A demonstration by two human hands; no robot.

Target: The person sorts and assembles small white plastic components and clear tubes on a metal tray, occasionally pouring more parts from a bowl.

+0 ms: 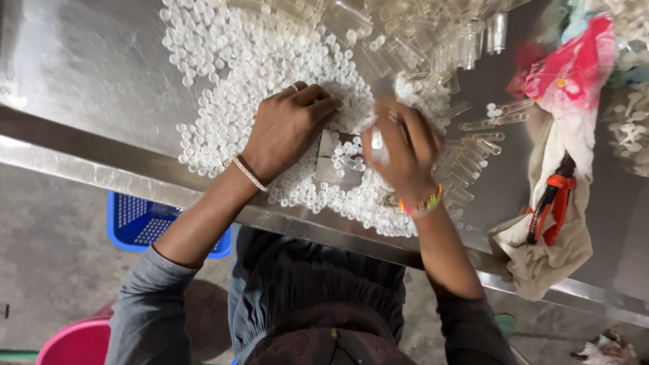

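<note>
A big heap of small white plastic caps (250, 61) covers the steel table (88, 74). My left hand (287, 128) rests knuckles-up on the caps, fingers curled at the heap near a bare patch of table; whether it grips a cap is hidden. My right hand (399, 149) is blurred and holds a small clear tube (377, 140) with a white cap. Clear plastic tubes (466, 159) lie in a loose pile just right of that hand.
More clear tubes (433, 34) pile up at the back. A beige cloth (547, 250) with orange-handled pliers (551, 203) hangs over the front edge at right, beside a pink cloth (574, 64). Below the table stand a blue crate (138, 223) and a pink bucket (74, 345).
</note>
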